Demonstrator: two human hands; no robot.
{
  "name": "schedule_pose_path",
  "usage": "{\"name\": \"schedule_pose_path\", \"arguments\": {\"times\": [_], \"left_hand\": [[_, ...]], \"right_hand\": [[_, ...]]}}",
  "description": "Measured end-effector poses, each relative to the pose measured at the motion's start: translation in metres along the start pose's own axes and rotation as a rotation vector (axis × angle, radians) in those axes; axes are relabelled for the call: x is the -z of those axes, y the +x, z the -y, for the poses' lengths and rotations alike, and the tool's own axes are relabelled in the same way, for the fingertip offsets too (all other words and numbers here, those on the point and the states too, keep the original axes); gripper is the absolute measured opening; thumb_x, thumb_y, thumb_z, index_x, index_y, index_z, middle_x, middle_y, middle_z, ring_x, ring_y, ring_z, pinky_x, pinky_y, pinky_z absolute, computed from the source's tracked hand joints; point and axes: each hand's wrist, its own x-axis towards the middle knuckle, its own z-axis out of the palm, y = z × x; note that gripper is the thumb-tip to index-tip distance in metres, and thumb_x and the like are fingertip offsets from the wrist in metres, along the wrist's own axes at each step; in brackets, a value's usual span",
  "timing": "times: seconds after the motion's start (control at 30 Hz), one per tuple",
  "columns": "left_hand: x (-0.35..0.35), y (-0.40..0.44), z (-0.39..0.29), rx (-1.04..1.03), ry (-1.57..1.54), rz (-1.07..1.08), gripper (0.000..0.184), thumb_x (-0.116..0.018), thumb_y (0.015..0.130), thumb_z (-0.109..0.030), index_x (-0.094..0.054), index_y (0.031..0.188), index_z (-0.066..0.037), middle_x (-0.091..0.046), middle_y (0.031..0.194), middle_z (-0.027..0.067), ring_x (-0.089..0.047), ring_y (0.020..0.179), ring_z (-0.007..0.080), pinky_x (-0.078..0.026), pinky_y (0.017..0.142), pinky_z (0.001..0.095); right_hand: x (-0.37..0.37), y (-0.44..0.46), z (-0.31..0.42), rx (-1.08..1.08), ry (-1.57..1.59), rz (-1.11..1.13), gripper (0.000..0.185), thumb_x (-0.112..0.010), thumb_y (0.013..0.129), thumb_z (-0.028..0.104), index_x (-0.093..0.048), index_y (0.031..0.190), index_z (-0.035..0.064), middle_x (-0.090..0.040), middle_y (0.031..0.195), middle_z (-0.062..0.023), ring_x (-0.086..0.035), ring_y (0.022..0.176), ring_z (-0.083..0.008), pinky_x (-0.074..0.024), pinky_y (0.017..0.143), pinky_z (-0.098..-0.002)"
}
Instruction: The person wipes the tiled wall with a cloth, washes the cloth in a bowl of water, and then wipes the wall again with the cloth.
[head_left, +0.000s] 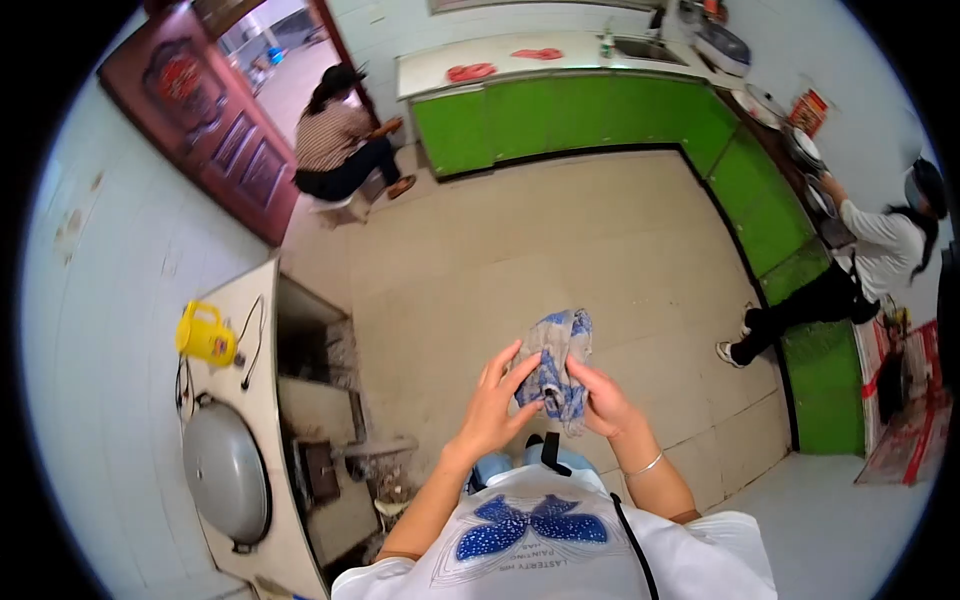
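the pale tiled floor (520, 220) lies under the crumpled grey-and-blue cloth (555, 345), which is held up in the air; with a weak hold, the cloth could drop there and pick up dirt. no desk stands beneath to catch it: the nearest desk (222, 380), bearing a big lidded pan (225, 475), is off to the left, well apart. bunched as it is, the cloth could also twist or slip, since its folds look loose. the left hand (488, 410) seems the less sure side: its fingers are spread, tips at the cloth's left side, and i cannot tell whether they pinch it. the right hand (605, 402) looks firmer, thumb on the near face, pinching the right edge.

the room's outer parts are lost in the black round border. at far right a person (885, 240) is partly turned away, and what lies by that person's hand is hard to make out. the cloth's far face and full shape are hidden by its folds, as are most of the right fingers behind it.
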Motion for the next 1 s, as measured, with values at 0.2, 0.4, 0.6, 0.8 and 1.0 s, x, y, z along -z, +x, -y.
{"name": "schedule_pose_path", "arguments": {"times": [0.2,0.4,0.6,0.8,1.0], "left_hand": [[-0.034,0.088,0.053,0.288,-0.514,0.085,0.033,-0.046,0.090,-0.006,-0.056,0.121,-0.011,-0.061,0.106,0.0129,-0.060,0.097,0.0180,-0.050,0.080,0.0310],[-0.032,0.217,0.105,0.843,-1.347,-0.003,0.023,-0.044,0.097,-0.020,-0.054,0.112,-0.005,-0.063,0.099,0.0088,-0.063,0.077,0.0180,-0.057,0.061,0.0341],[-0.059,0.308,0.193,0.953,-1.571,0.307,0.031,-0.046,0.097,-0.026,-0.051,0.117,-0.002,-0.063,0.101,0.0106,-0.063,0.090,0.0211,-0.057,0.074,0.0370],[-0.087,0.378,0.211,0.978,-1.330,0.579,0.043,-0.049,0.096,-0.029,-0.038,0.132,-0.007,-0.047,0.128,0.0164,-0.056,0.107,0.0253,-0.054,0.084,0.0424],[-0.132,0.435,0.176,1.095,-1.234,0.721,0.049,-0.050,0.096,-0.032,-0.035,0.136,-0.006,-0.046,0.131,0.0158,-0.053,0.113,0.0252,-0.046,0.097,0.0426]], "right_hand": [[0.017,0.003,0.052,0.157,-0.121,-0.226,0.038,-0.044,0.098,0.024,-0.050,0.125,-0.0018,-0.060,0.119,-0.0146,-0.061,0.104,-0.0261,-0.0533,0.087,-0.0448],[0.087,0.047,0.120,0.246,0.131,-0.205,0.038,-0.046,0.096,0.026,-0.053,0.120,-0.0025,-0.062,0.114,-0.0170,-0.063,0.100,-0.0295,-0.0560,0.081,-0.0444],[0.090,0.132,0.177,0.504,0.089,-0.601,0.034,-0.050,0.095,0.028,-0.060,0.113,0.0003,-0.066,0.105,-0.0121,-0.064,0.092,-0.0222,-0.0541,0.078,-0.0369],[0.090,0.165,0.235,0.340,-0.808,-1.059,0.031,-0.052,0.095,0.028,-0.061,0.104,0.0003,-0.066,0.100,-0.0118,-0.062,0.089,-0.0211,-0.0479,0.077,-0.0316],[0.077,0.182,0.281,0.400,-1.190,-1.019,0.030,-0.052,0.095,0.029,-0.061,0.098,0.0008,-0.064,0.086,-0.0079,-0.056,0.080,-0.0150,-0.0464,0.074,-0.0305]]}}
